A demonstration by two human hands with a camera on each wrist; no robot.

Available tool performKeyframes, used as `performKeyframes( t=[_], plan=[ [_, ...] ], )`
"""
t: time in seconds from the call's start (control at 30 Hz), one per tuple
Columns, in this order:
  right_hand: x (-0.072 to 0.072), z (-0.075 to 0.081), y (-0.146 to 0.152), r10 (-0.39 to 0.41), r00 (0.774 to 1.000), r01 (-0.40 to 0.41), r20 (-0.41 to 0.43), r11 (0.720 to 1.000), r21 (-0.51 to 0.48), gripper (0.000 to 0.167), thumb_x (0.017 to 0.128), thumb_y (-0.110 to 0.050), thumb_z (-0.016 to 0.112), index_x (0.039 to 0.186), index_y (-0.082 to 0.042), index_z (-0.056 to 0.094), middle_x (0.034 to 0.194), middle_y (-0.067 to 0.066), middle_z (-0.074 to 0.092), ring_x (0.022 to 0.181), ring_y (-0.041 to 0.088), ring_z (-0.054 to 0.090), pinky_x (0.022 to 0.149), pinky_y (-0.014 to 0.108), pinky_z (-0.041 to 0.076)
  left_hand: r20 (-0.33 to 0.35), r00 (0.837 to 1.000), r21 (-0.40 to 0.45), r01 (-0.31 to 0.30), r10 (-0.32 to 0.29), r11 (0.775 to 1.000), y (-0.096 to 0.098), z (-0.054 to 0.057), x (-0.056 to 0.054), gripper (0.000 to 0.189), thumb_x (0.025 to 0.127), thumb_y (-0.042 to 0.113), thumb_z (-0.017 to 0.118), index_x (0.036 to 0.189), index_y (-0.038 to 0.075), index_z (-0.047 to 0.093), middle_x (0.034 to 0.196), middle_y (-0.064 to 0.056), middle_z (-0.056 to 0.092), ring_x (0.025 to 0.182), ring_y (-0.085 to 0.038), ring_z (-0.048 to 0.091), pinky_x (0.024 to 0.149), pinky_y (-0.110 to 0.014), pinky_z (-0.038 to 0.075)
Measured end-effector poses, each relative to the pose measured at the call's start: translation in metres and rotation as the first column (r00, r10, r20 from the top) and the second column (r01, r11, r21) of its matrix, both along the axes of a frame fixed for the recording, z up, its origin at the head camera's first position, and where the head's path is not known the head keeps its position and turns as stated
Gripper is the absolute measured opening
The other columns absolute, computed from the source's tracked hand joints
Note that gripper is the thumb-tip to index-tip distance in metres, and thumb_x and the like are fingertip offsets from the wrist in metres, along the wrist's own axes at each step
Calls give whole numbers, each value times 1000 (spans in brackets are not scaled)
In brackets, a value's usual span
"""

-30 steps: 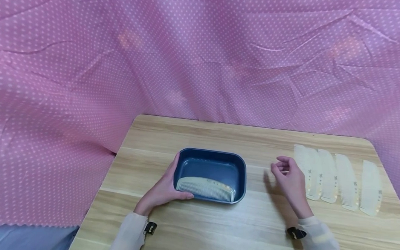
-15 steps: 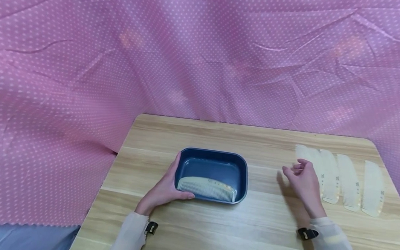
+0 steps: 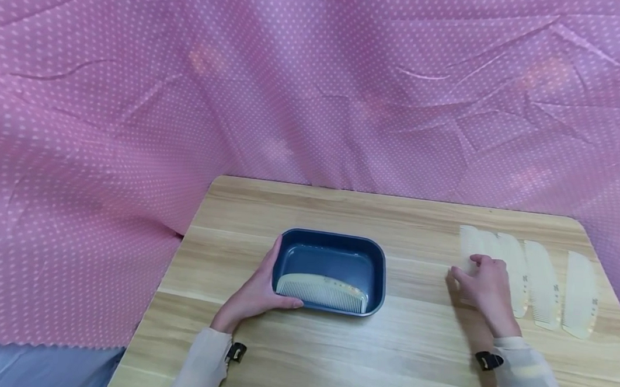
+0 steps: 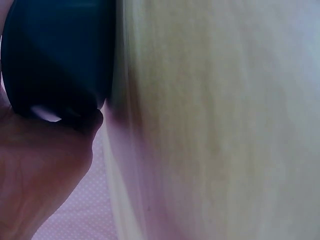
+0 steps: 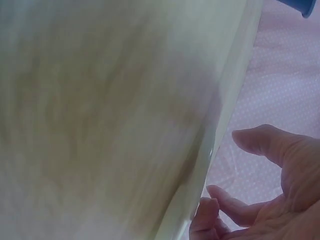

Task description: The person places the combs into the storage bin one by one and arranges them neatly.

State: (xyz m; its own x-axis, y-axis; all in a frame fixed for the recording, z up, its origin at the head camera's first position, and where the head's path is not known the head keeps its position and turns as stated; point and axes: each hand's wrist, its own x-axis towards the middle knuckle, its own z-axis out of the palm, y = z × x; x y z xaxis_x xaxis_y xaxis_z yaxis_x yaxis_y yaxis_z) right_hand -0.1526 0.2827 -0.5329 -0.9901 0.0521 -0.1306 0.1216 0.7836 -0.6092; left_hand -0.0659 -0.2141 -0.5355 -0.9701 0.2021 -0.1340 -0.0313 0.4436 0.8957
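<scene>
My left hand (image 3: 254, 293) holds the left end of a dark blue rectangular tray (image 3: 330, 262), thumb along its front rim and fingers at its left side. A pale cream comb (image 3: 322, 292) lies in the tray along the front wall, teeth toward me. To the right, my right hand (image 3: 489, 287) is over the leftmost of several similar combs, partly covering them. Its thumb and fingers stand apart with nothing between them. In the right wrist view the fingertips (image 5: 207, 212) are right at the edge of a pale comb (image 5: 172, 215).
More combs (image 3: 543, 282) lie in a row toward the table's right side, with the rightmost comb (image 3: 580, 295) set slightly apart. The leftmost ones overlap in this view. Pink dotted cloth (image 3: 315, 100) hangs behind the wooden table (image 3: 396, 350).
My right hand has moved rightward and slightly down, from beside the combs to over the leftmost ones. The left hand, the tray and the comb inside it have stayed in place.
</scene>
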Motion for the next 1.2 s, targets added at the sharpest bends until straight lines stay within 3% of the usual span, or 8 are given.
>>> performKeyframes(
  t=[0.37,0.6,0.83,1.03,1.2],
  plan=[
    [-1,-1,14,-46,999,45,26,999,2,85,92,-22,81,147,27,38,132,50,36,123,64,34,98,75,41,5,1000,7,15,-15,1000,-1,0,-1,147,78,35,102,176,32,-7,181,8,2,165,-23,5,128,-67,12],
    [-5,2,20,-66,993,62,97,997,44,95,96,-30,81,150,29,30,135,57,37,120,69,43,102,77,42,9,1000,21,13,-14,1000,-2,0,-1,147,77,35,102,176,35,-7,181,7,3,165,-24,6,127,-68,12],
    [-8,6,22,-17,986,6,164,998,67,89,99,-39,77,145,27,39,132,51,51,115,64,56,92,70,51,26,1000,6,7,-7,1000,-4,0,0,147,78,36,102,176,33,-8,181,7,1,165,-24,5,127,-67,12],
    [-8,3,20,-8,988,5,153,1000,23,80,99,-25,70,149,24,31,126,47,52,107,56,57,88,69,51,9,1000,16,15,-15,1000,-3,0,0,147,78,35,102,177,31,-7,182,6,1,165,-25,5,127,-68,12],
    [-9,3,21,8,989,-6,147,1000,-11,84,101,-21,65,158,22,20,133,52,46,113,63,55,90,73,51,-1,1000,8,18,-18,1000,-1,0,1,149,78,35,102,176,32,-9,181,8,-1,165,-22,4,128,-65,11]
  ],
)
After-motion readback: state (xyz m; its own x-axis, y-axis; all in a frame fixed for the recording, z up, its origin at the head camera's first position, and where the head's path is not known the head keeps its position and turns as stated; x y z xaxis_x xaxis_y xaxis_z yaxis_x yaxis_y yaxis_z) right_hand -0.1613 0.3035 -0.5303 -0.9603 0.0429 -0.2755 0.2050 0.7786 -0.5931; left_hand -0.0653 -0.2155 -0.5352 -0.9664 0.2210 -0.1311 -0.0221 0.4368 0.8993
